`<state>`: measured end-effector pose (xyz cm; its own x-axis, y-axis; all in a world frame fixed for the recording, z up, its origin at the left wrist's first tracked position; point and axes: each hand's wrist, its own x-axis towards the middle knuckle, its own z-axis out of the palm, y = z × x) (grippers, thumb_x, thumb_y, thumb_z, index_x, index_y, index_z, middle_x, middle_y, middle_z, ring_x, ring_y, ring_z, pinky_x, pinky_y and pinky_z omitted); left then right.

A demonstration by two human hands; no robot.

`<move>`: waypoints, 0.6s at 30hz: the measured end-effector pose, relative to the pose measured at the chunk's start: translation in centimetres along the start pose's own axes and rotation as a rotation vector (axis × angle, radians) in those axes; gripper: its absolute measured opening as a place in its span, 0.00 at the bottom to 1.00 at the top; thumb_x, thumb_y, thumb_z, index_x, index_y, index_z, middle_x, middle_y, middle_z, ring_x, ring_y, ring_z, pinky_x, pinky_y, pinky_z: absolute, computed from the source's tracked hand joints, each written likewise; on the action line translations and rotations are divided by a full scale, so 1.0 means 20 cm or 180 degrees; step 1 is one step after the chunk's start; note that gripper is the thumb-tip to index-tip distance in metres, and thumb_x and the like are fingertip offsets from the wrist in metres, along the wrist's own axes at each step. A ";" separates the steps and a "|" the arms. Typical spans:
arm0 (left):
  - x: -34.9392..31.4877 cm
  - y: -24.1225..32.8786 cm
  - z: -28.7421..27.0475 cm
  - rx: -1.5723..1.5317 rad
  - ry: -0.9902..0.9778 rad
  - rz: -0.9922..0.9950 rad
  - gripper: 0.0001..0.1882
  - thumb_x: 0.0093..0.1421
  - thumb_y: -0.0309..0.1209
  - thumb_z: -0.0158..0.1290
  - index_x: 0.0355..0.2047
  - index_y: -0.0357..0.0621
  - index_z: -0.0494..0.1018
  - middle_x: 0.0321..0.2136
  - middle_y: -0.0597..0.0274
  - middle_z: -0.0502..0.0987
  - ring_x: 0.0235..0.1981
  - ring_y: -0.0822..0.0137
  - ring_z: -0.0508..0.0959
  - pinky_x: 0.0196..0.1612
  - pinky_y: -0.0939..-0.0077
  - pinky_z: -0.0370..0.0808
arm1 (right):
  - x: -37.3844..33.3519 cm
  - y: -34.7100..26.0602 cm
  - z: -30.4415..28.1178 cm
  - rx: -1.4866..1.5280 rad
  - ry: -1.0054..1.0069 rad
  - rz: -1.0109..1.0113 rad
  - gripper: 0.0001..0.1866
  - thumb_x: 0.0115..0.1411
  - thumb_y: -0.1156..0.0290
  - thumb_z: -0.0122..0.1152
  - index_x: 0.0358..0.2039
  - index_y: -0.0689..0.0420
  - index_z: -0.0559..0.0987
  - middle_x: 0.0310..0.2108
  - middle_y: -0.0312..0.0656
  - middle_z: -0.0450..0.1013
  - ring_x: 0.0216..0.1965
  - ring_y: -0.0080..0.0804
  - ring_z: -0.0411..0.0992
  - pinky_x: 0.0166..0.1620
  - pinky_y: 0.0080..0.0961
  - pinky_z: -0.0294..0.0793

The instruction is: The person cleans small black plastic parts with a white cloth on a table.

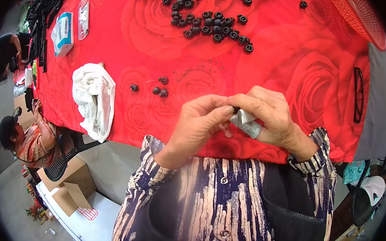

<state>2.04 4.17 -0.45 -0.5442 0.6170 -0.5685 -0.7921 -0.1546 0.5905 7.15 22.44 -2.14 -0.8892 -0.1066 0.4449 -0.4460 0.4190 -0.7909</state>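
Note:
My left hand (202, 121) and my right hand (266, 112) meet over the near edge of the red table. Thumb and forefinger of the left are closed in a pinch on a small black part (236, 110), mostly hidden by the fingers. The right hand's fingers are bent round the same spot, with a white and speckled grey piece of material (249, 126) beneath them; whether it is held or wrapped on a finger I cannot tell. Left of my hands lie a few small round black knob-like parts (156, 90). Many more black parts (218, 28) are scattered at the far side.
A crumpled white cloth (93, 97) lies at the left, a tissue pack (63, 34) and a clear bag (83, 19) beyond it. Long black pieces (40, 18) pile at far left. Black glasses (358, 95) and a red basket (359, 18) are right. Another person (33, 137) sits at left.

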 end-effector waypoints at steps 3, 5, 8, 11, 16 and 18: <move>0.00 0.00 0.00 -0.0316 -0.0186 -0.0148 0.10 0.61 0.25 0.52 0.42 0.34 0.72 0.30 0.62 0.76 0.27 0.76 0.75 0.30 0.79 0.78 | -0.01 0.01 0.02 -0.0101 0.0226 -0.0202 0.22 0.42 0.74 0.68 0.40 0.60 0.76 0.20 0.39 0.66 0.21 0.33 0.69 0.22 0.28 0.67; 0.00 0.00 0.00 -0.0342 -0.0212 -0.0206 0.10 0.62 0.26 0.51 0.42 0.34 0.72 0.31 0.62 0.76 0.27 0.77 0.75 0.29 0.79 0.78 | -0.01 0.01 0.02 -0.0115 0.0346 -0.0269 0.21 0.41 0.73 0.69 0.38 0.62 0.76 0.20 0.39 0.66 0.20 0.33 0.69 0.21 0.27 0.67; 0.00 -0.01 0.00 -0.0320 -0.0220 -0.0179 0.10 0.62 0.26 0.51 0.42 0.34 0.72 0.31 0.62 0.76 0.27 0.77 0.75 0.29 0.79 0.78 | -0.01 -0.01 0.01 -0.0176 0.0375 -0.0329 0.22 0.39 0.74 0.69 0.38 0.63 0.76 0.20 0.39 0.66 0.19 0.32 0.68 0.21 0.27 0.67; 0.01 -0.02 0.00 -0.0287 -0.0191 -0.0164 0.10 0.62 0.26 0.51 0.42 0.33 0.72 0.30 0.63 0.76 0.27 0.77 0.74 0.29 0.80 0.78 | -0.02 0.00 0.01 -0.0226 0.0462 -0.0363 0.22 0.38 0.74 0.70 0.36 0.63 0.76 0.20 0.39 0.67 0.19 0.32 0.68 0.21 0.27 0.67; 0.00 0.01 0.03 -0.0285 -0.0077 -0.0027 0.11 0.62 0.26 0.51 0.43 0.32 0.72 0.29 0.63 0.75 0.27 0.76 0.73 0.30 0.79 0.78 | -0.03 0.00 -0.01 -0.0228 0.0319 -0.0223 0.18 0.40 0.75 0.69 0.33 0.62 0.74 0.21 0.40 0.66 0.20 0.33 0.69 0.22 0.28 0.67; 0.00 0.02 0.03 -0.0278 -0.0025 0.0034 0.12 0.62 0.27 0.52 0.43 0.32 0.72 0.29 0.63 0.75 0.27 0.76 0.72 0.30 0.79 0.77 | -0.01 -0.01 -0.04 -0.0197 0.0138 -0.0126 0.17 0.42 0.75 0.68 0.34 0.61 0.73 0.22 0.41 0.66 0.22 0.35 0.69 0.24 0.29 0.68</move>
<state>1.84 4.57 0.13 -0.5508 0.6209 -0.5578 -0.8076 -0.2276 0.5441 7.54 23.01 -1.78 -0.8651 -0.0856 0.4943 -0.4725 0.4703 -0.7454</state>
